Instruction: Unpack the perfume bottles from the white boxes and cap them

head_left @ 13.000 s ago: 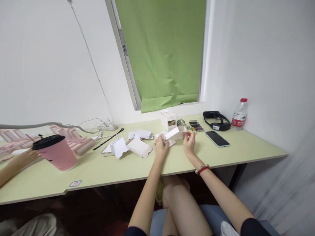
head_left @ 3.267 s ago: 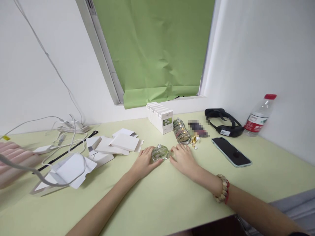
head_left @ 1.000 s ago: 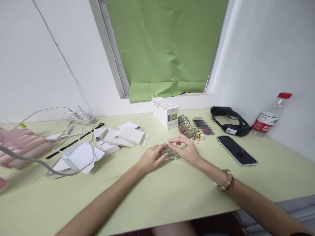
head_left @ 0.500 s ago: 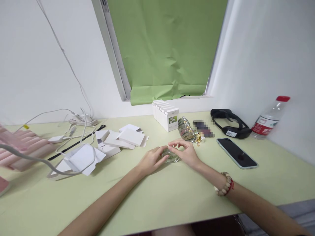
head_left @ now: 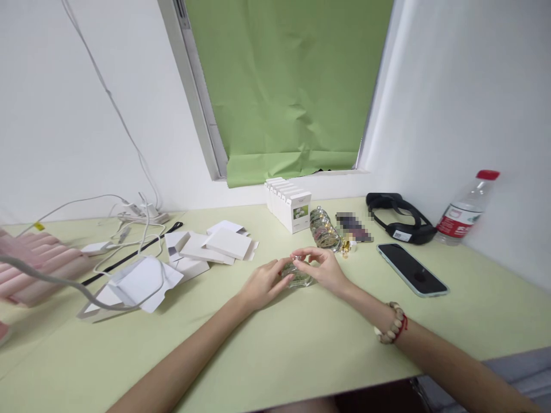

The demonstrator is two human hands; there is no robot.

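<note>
A small clear glass bottle with greenish patterning stands on the table between my two hands. My left hand is curled round its left side, thumb in front and fingers behind. At the bottle's top, the thumb and fingers of my right hand close on a small shiny clear cap. Part of the bottle is hidden by my fingers. Beyond my right hand, similar glass bottles with shiny round tops stand in a row, beside small gold-coloured pieces.
White boxes stand in a row at the back. Opened white cartons lie to the left, near cables and a power strip. On the right are a phone, a black headset and a plastic drink bottle.
The camera view has shifted slightly. My right fingers have moved a little at the bottle's top, and the clear cap shows more between them. My left hand keeps its place.
</note>
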